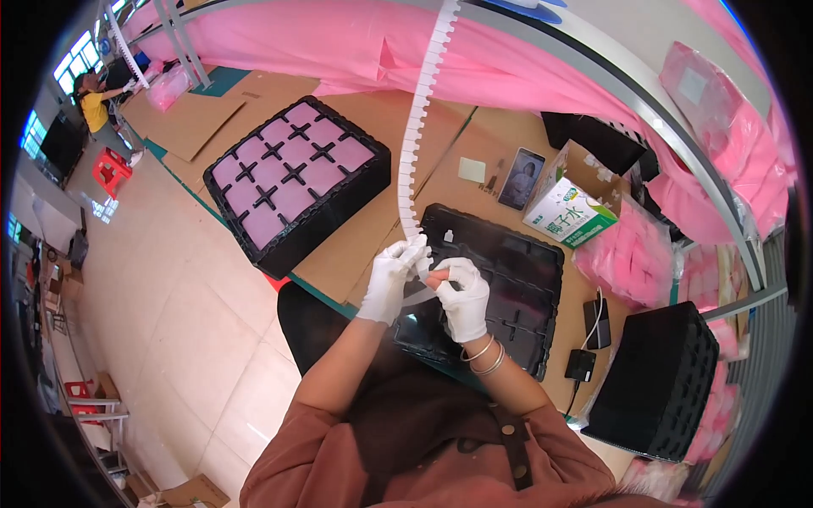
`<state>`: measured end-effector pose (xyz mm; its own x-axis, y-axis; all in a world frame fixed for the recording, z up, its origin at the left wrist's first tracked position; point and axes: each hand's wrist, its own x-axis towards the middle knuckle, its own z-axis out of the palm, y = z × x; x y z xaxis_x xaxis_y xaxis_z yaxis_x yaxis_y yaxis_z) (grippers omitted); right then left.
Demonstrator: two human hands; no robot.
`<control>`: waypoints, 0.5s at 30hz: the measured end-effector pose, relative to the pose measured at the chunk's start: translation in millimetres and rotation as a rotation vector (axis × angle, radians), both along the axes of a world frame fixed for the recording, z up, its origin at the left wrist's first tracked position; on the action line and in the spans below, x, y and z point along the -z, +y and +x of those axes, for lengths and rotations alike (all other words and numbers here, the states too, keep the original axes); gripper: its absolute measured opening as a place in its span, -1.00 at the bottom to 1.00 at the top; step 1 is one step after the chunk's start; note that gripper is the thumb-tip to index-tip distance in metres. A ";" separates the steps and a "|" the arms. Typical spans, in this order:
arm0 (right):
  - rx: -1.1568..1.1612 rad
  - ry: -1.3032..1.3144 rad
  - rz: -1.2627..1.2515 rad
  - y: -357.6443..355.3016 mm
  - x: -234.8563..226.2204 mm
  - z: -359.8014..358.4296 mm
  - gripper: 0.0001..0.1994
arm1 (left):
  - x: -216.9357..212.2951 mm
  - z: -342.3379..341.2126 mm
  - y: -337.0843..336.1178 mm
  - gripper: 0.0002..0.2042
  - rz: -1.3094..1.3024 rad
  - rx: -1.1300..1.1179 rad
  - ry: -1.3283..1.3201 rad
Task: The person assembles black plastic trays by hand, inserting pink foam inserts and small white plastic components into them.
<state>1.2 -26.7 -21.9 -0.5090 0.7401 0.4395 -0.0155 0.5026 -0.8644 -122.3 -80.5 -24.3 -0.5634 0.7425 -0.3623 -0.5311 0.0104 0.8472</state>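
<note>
Strip (415,125), one: white, long and narrow, with small blunt tabs set in close, regular succession along its edge, giving a toothed outline. Upper part raised and unfolded, leaving the frame at the top edge, just right of centre. Runs downward in a shallow bow, leaning slightly left, to the middle of the frame. Lower end held there, partly covered; a pale, see-through band shows beneath, its join to the strip not discernible.
</note>
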 end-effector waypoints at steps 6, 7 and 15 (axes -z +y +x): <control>0.092 -0.051 -0.113 86.1 -2.9 50.3 -0.89 | 6.1 -17.6 -1.2 -0.79 0.020 -0.200 0.112; 0.112 0.046 -0.228 127.0 26.6 73.7 -0.93 | 0.6 -19.7 -2.9 -0.80 -0.022 -0.205 0.153; 0.395 -0.886 0.274 219.1 92.5 148.6 -0.85 | -5.9 -12.1 -5.2 -0.78 -0.022 -0.210 0.162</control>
